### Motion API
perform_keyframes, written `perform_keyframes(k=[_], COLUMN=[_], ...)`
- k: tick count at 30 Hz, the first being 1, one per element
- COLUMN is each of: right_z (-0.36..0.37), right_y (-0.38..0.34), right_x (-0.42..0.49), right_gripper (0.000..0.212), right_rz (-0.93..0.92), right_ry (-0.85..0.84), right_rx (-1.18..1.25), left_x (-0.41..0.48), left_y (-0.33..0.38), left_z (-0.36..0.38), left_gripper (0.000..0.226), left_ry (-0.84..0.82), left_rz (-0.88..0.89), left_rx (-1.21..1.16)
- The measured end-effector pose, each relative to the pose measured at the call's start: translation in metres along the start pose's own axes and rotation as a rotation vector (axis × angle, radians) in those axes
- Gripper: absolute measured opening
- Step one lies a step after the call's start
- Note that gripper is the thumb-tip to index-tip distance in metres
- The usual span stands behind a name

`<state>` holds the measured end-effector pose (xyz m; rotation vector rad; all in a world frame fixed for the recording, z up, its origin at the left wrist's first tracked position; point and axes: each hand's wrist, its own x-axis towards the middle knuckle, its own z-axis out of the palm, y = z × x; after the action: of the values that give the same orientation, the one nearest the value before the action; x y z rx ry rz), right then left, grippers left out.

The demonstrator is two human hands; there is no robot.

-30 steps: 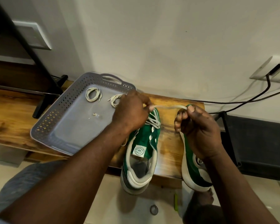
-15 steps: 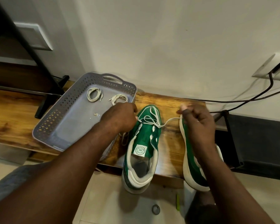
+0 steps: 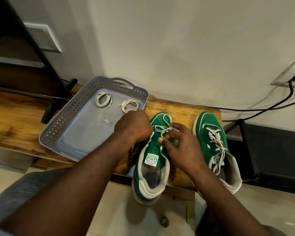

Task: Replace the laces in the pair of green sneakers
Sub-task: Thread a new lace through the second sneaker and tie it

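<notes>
Listing the surroundings first: a wooden bench (image 3: 182,108) against a pale wall, with a grey perforated tray (image 3: 58,126) on its left part. Inside the tray lie two coiled laces, one (image 3: 102,99) near the far wall and a second (image 3: 129,105) just right of it, plus a small pale scrap (image 3: 106,120) on the tray floor. A black stand leg (image 3: 53,106) sits behind the tray. Black cables (image 3: 262,109) run along the wall from a wall socket (image 3: 289,74). A dark rack (image 3: 271,150) adjoins the bench on the right.

Task items: two green sneakers, toes toward the wall and heels overhanging the bench's near edge. The far-right sneaker (image 3: 209,126) stands fully laced and untouched. The near sneaker (image 3: 152,160) is beside the tray, and its white lace (image 3: 162,129) crosses only the eyelets nearest the toe.

Obstruction: both hands cover the near sneaker's throat, hiding most eyelets.

Left hand (image 3: 134,127): fisted, knuckles up, at the sneaker's left eyelet edge, closed around the white lace that runs into it. Right hand (image 3: 180,145): palm down over the tongue, thumb and forefinger pinching a loop of the same lace.
</notes>
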<state>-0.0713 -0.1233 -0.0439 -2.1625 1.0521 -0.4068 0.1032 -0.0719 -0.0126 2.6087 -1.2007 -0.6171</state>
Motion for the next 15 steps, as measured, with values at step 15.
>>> perform_keyframes(k=[15], right_z=[0.011], right_y=[0.002], right_x=[0.001], right_gripper=[0.012], right_rz=[0.024], right_ry=[-0.065], right_rx=[-0.12], left_x=[-0.002], left_y=[-0.007], left_z=[-0.035], left_gripper=[0.02], left_ry=[-0.384], left_rz=[-0.185], left_rx=[-0.716])
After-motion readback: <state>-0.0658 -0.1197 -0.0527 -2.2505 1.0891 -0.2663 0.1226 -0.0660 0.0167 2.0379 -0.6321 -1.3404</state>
